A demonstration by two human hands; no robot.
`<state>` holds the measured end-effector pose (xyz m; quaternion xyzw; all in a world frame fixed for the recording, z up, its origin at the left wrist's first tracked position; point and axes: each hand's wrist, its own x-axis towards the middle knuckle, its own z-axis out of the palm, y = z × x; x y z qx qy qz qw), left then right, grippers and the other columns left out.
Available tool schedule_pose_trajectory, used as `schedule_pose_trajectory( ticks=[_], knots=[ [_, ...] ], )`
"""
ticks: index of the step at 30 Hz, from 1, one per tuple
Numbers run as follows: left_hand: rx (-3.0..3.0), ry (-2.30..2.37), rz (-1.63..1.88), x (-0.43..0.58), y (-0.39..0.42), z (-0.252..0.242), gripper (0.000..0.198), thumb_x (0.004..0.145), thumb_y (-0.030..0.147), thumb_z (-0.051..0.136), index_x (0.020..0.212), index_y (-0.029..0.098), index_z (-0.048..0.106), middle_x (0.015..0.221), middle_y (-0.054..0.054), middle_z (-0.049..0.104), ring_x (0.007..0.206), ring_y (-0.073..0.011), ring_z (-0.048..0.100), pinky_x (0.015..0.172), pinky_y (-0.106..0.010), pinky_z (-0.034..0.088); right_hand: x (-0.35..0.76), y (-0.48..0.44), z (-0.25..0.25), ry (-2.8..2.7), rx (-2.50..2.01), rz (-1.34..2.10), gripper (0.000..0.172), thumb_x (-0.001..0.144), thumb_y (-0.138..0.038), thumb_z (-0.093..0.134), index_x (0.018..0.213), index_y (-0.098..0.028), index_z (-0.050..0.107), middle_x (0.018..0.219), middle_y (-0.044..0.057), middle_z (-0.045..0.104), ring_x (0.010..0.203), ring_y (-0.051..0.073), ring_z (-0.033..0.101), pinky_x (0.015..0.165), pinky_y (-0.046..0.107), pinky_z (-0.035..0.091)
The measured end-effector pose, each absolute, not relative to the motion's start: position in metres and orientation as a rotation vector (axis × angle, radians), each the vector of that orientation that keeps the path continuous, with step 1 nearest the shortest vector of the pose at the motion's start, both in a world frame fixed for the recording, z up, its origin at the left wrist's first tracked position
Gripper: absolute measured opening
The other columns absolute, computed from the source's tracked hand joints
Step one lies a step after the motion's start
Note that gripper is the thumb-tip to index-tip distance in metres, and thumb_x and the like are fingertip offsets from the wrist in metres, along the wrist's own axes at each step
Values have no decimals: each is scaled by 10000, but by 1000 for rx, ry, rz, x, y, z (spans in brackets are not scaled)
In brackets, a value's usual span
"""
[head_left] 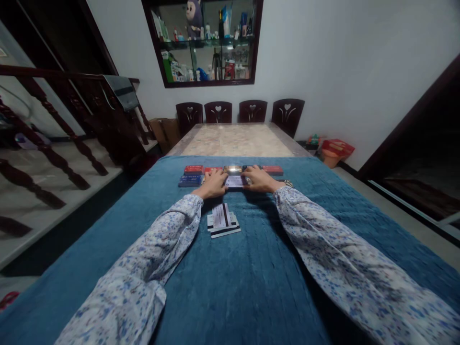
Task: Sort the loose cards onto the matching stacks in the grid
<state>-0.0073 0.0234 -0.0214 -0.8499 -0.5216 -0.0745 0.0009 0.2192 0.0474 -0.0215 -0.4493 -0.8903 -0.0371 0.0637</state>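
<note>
Two rows of card stacks lie on a blue cloth (230,287). In the front row, a pale card stack (235,181) sits between my hands. My left hand (214,183) touches its left end, and my right hand (259,179) is at its right end; both have bent fingers around it. Behind are red cards (193,169), a gold stack (233,169) and more red cards (273,170). Blue cards (189,181) lie left of my left hand. Nearer me, several loose cards with dark stripes (222,216) overlap.
Beyond the cloth, the bare stone tabletop (237,139) reaches four-legged seating: several dark chairs (253,111) by the wall. A wooden railing (53,143) stands left. A red bag (338,148) lies on the right near the wall.
</note>
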Motion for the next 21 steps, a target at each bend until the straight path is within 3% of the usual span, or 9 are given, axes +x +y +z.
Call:
schedule_pose_trajectory(
  ticks=[21],
  knots=[
    [-2702, -1647, -80, -8, 51, -27, 336, 896, 271, 596, 1219, 197, 652, 1360, -164, 601, 1294, -388, 457, 1043, -622, 377, 215, 60, -16, -2761, -1462, -1, 351, 883, -371, 654, 1179, -193, 713, 1324, 159, 657, 1203, 363, 534, 910, 451, 492]
  ],
)
